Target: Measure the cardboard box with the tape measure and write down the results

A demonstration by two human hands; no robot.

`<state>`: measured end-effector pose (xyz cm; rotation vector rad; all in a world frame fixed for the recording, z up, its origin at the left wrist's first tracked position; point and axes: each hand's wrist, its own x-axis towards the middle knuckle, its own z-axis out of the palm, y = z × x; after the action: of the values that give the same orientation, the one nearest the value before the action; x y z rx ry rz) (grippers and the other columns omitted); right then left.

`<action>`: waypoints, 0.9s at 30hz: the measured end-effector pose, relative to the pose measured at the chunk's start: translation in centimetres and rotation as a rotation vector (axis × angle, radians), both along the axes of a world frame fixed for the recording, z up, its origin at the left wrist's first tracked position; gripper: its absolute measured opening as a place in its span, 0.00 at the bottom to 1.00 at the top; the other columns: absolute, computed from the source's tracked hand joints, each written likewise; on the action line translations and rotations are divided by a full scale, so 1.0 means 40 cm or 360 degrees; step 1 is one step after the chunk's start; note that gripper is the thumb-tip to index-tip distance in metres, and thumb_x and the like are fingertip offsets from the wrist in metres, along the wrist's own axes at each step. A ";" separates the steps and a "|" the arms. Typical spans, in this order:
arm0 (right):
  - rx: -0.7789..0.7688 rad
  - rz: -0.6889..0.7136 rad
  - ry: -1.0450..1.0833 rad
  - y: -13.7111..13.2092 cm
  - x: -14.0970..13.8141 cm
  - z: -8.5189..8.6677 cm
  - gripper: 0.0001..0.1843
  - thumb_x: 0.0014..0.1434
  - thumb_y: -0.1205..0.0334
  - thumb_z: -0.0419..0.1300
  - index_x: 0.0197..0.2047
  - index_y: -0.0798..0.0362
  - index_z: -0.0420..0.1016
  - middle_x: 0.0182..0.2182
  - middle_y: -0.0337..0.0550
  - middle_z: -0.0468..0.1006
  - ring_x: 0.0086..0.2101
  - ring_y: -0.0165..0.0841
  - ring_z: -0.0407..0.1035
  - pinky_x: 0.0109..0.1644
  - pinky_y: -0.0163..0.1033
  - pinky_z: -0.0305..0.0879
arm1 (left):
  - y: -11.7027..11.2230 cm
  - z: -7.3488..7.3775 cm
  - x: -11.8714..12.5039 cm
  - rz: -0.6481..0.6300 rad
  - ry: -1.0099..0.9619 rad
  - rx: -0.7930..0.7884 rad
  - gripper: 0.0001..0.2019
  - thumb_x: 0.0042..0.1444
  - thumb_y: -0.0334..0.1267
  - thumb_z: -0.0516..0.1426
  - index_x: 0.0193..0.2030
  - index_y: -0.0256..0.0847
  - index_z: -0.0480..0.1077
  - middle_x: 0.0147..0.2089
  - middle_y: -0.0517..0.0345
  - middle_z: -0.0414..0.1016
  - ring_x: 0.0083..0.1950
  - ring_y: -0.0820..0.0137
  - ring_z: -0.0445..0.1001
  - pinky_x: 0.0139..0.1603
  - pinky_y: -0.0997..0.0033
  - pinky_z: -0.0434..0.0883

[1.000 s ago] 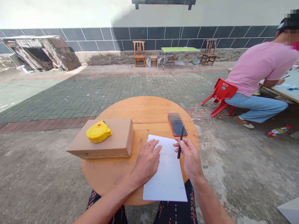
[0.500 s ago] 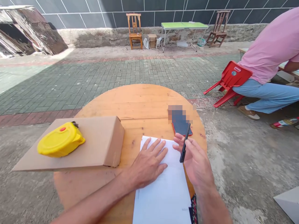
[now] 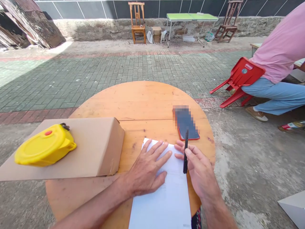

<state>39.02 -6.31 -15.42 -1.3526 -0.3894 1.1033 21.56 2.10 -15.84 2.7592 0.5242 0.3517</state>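
My left hand [image 3: 151,167] lies flat with fingers spread on a white sheet of paper [image 3: 162,208], near its top end. In my right hand [image 3: 199,167] a black pen [image 3: 185,156] is pinched between thumb and fingers. The pen stands nearly upright in the view at the paper's right edge; whether its lower end touches the paper I cannot tell. Just beyond the right hand a dark phone with a red edge [image 3: 187,124] rests on the round wooden table [image 3: 133,101], partly blurred out.
A cardboard box [image 3: 92,146] on the table's left carries a yellow tape-measure-like case with a red button [image 3: 45,144]. At right a person in a pink shirt [image 3: 278,47] sits on a red chair [image 3: 247,74]. Wooden chairs and a green folding table [image 3: 190,17] stand by the wall.
The view has shifted slightly, so the box and yellow case sit further left. The pen has turned more upright in my right hand. My left hand stays flat on the paper.
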 end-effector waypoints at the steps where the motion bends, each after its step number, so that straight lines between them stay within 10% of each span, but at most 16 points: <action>1: -0.0002 0.0007 0.0007 -0.001 -0.003 -0.002 0.17 0.57 0.50 0.64 0.46 0.50 0.77 0.52 0.46 0.77 0.46 0.37 0.73 0.50 0.40 0.68 | 0.000 0.000 0.000 -0.0003 0.0001 -0.0011 0.29 0.56 0.36 0.54 0.66 0.40 0.58 0.69 0.43 0.56 0.70 0.51 0.52 0.68 0.37 0.46; 27: 0.0148 -0.0167 0.0343 0.015 -0.038 -0.014 0.09 0.54 0.55 0.67 0.37 0.51 0.80 0.49 0.48 0.80 0.54 0.44 0.70 0.61 0.52 0.64 | 0.023 -0.001 -0.002 -0.0046 0.0084 -0.0104 0.25 0.59 0.42 0.54 0.61 0.36 0.62 0.67 0.43 0.59 0.70 0.51 0.53 0.70 0.41 0.47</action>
<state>37.50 -5.71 -15.97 -1.1467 -0.2071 1.1170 21.50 3.02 -15.88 2.7162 0.4988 0.2511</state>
